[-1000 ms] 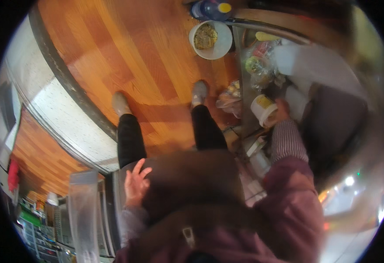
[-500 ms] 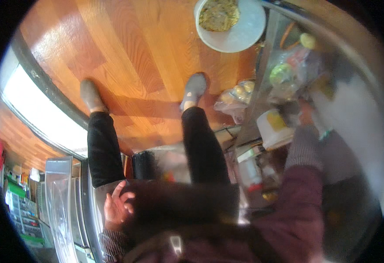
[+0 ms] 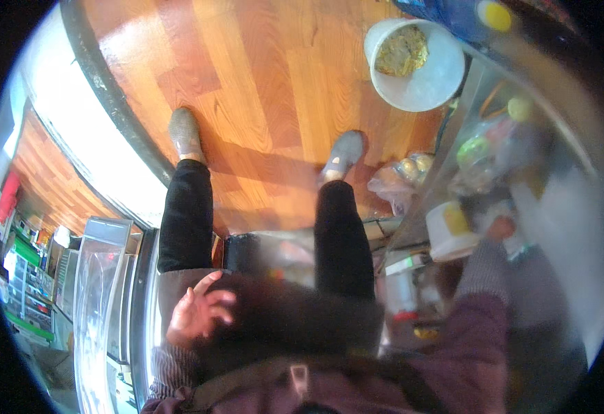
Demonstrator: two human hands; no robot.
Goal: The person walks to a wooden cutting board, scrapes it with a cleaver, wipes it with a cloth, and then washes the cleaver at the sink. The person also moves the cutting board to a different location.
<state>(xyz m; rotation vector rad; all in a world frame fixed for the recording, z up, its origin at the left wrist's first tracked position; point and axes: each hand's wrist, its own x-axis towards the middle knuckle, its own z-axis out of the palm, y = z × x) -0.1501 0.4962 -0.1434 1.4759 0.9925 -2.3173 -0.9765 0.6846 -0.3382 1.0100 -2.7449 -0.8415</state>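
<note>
White and yellow, the tub point(image 3: 449, 232) was just beside my right hand point(image 3: 500, 228), whose blurred grip I couldn't tell. Reaching seemed the step, the next move calling for steady fingers. My left hand point(image 3: 197, 316) hung spread, empty.

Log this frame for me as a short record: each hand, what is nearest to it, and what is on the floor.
Left hand: left hand open above the dark lap, no object visible in it
Right hand: right hand beside a white tub with a yellow patch; blur hides whether it grips anything
Floor: wood-patterned floor; white bucket with yellowish-brown contents
Feet: grey shoes, apart
Image quality: right side hazy
</note>
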